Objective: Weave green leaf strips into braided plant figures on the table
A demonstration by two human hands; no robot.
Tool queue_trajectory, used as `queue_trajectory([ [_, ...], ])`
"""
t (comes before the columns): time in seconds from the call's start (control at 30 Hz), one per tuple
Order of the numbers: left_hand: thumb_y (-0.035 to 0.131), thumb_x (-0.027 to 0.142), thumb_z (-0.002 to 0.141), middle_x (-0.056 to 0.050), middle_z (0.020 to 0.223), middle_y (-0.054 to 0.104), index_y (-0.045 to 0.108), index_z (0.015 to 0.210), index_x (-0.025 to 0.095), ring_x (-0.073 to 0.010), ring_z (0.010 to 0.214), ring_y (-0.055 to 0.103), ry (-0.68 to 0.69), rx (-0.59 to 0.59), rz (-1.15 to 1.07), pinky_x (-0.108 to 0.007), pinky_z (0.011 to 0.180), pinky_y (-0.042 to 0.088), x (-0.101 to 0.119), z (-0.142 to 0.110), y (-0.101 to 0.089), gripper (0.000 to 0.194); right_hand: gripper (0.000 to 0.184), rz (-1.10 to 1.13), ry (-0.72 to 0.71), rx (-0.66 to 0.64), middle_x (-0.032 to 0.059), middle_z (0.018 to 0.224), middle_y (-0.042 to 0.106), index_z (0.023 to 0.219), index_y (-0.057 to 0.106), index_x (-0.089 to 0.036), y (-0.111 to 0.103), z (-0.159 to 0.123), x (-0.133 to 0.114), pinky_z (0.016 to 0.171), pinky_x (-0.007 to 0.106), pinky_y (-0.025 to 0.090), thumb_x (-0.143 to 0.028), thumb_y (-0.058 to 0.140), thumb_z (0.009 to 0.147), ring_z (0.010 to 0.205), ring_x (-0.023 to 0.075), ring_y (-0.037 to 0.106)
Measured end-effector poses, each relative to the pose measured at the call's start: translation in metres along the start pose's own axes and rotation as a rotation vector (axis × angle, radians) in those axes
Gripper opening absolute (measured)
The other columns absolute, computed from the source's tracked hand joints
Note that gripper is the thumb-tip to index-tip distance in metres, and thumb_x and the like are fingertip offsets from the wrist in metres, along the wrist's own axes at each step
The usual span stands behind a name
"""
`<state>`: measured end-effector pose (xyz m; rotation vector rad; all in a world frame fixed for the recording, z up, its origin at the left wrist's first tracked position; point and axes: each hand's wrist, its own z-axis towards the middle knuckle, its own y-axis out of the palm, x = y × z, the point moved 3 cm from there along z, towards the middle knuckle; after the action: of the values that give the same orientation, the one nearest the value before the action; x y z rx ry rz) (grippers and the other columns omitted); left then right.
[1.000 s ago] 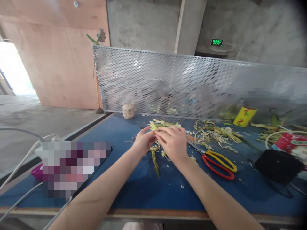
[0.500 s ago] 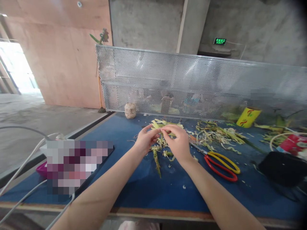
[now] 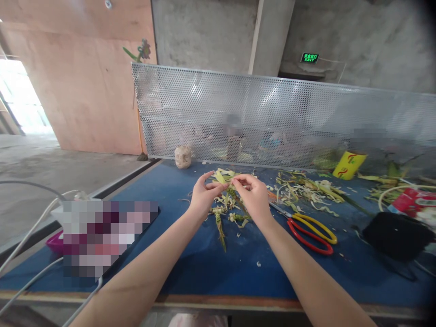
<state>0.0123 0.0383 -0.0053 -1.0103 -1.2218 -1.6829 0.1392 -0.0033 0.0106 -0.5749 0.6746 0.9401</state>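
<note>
Over the middle of the table, my left hand [image 3: 205,194] and my right hand [image 3: 252,195] come together at the fingertips. Between them is a small green plaited leaf piece [image 3: 231,192], partly hidden by fingers. My right thumb and fingers pinch its upper end. On the left, one finger stands raised while the others reach to the same spot. Just below lies another plaited leaf piece [image 3: 220,227] with a pointed brown-green tail. Pale leaf strips [image 3: 225,175] lie behind my hands. Scissors [image 3: 292,217] with one red and one yellow handle rest beside my right wrist.
Leaf scraps [image 3: 306,190] are heaped at the back right, near a yellow roll [image 3: 349,165]. A black object [image 3: 397,236] and a red packet [image 3: 412,200] sit at right. Cables [image 3: 30,231] and a blurred-out item [image 3: 109,231] occupy the left. A perforated metal screen [image 3: 218,104] bounds the back.
My hands have shifted slightly apart at the wrists, fingertips still meeting. More of the green plaited piece shows beneath them. My left finger is lifted higher. The scissors have not moved.
</note>
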Motion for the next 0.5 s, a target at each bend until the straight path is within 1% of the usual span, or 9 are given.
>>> queue_trajectory([
  [0.13,0.074,0.015,0.055,0.002,0.056,0.063,0.044,0.113,0.009,-0.0073,0.05,0.053,0.066,-0.015,0.047,-0.02,0.054,0.041,0.004,0.0,-0.001,0.066,0.009,0.172,0.106,-0.03,0.0043,0.071,0.067,0.071,0.062,-0.018,0.001,0.003,0.003,0.063,0.03,0.049,-0.026,0.062,0.067,0.068,0.0179,0.063],
  [0.23,0.075,0.016,0.054,0.002,0.056,0.063,0.045,0.113,0.01,-0.0077,0.05,0.053,0.1,-0.03,0.077,-0.02,0.055,0.041,0.007,-0.001,-0.001,0.066,0.012,0.297,0.193,0.002,0.0038,0.07,0.068,0.069,0.061,-0.017,0.003,0.004,0.005,0.065,0.03,0.05,-0.026,0.066,0.062,0.07,0.0174,0.064],
  [0.37,0.076,0.017,0.053,0.001,0.058,0.064,0.045,0.114,0.011,-0.0102,0.052,0.056,0.11,-0.03,0.125,-0.022,0.056,0.042,0.006,0.0,-0.001,0.069,0.016,0.414,0.27,0.08,0.0047,0.073,0.069,0.069,0.061,-0.018,-0.001,0.009,0.009,0.054,0.027,0.048,-0.029,0.067,0.059,0.069,0.0178,0.064],
  [0.43,0.076,0.018,0.053,0.001,0.058,0.064,0.045,0.114,0.011,-0.0102,0.052,0.056,0.107,-0.021,0.138,-0.022,0.056,0.042,0.005,0.0,-0.002,0.069,0.019,0.395,0.253,0.138,0.0055,0.074,0.069,0.071,0.061,-0.017,-0.013,0.015,0.016,0.052,0.026,0.047,-0.031,0.067,0.06,0.069,0.0182,0.063],
  [0.5,0.076,0.019,0.054,0.002,0.057,0.064,0.046,0.113,0.011,-0.0096,0.051,0.055,0.105,-0.014,0.133,-0.022,0.056,0.042,0.004,0.001,-0.002,0.067,0.019,0.23,0.172,0.196,0.0068,0.075,0.069,0.074,0.063,-0.016,-0.033,0.024,0.024,0.056,0.03,0.047,-0.032,0.065,0.062,0.069,0.0196,0.063],
])
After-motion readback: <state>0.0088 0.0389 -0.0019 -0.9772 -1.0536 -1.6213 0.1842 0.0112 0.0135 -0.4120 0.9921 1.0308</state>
